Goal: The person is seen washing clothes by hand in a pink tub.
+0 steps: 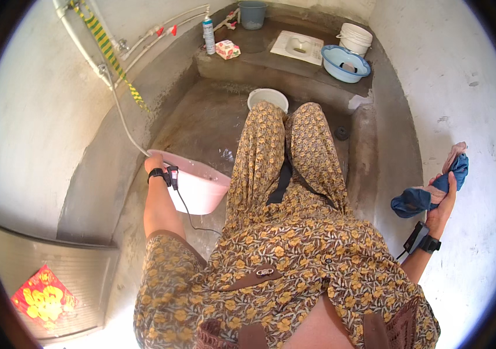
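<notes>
At the rim of a pink plastic basin [200, 187] on the floor, my left hand [155, 162] is closed around the end of a thin hose [119, 104] that runs down from the wall pipe. Its fingertips are mostly hidden. Out to the right, my right hand [442, 196] grips a bunched blue and pinkish cloth [439, 185], raised beside the white wall. Parts of the cloth stick out above and below the fingers. Both wrists carry black straps with small devices.
A white basin [268, 98] stands on the floor beyond my knees. On the raised step are a squat toilet [298, 47], a blue basin [346, 65], a white bucket [355, 39], a grey-blue bucket [252, 15] and a spray can [208, 35]. Pipes line the left wall.
</notes>
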The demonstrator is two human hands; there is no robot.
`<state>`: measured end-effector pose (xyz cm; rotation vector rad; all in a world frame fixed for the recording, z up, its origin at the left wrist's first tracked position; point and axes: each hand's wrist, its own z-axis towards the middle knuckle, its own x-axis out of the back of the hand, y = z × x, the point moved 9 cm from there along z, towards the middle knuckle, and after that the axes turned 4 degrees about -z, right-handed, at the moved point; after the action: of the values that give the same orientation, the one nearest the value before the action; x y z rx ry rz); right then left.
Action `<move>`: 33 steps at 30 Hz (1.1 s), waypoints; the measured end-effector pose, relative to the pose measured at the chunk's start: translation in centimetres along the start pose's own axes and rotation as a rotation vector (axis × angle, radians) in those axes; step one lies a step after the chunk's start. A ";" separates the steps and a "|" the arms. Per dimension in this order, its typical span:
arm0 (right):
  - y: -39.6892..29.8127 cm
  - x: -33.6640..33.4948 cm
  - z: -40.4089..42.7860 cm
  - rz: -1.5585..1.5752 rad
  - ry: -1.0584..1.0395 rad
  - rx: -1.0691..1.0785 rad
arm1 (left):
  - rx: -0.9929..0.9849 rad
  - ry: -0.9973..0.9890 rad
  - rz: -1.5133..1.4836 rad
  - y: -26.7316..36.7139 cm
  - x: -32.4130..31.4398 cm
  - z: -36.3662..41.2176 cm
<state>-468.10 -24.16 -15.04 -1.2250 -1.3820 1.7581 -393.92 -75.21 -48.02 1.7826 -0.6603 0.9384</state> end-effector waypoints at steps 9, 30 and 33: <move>1.7 -0.3 4.7 0.037 -0.171 -0.022 | 0.030 0.511 -0.213 -4.6 6.4 -12.8; 3.0 -2.1 6.2 0.009 -0.283 -0.130 | -0.431 0.825 0.290 3.5 17.7 -22.9; 4.2 -1.8 6.5 -0.025 -0.274 -0.192 | -0.373 0.818 0.317 2.3 19.1 -22.8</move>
<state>-472.91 -29.63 -18.28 -1.0862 -1.7498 1.8635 -392.03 -55.37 -25.87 0.8539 -0.5306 1.5160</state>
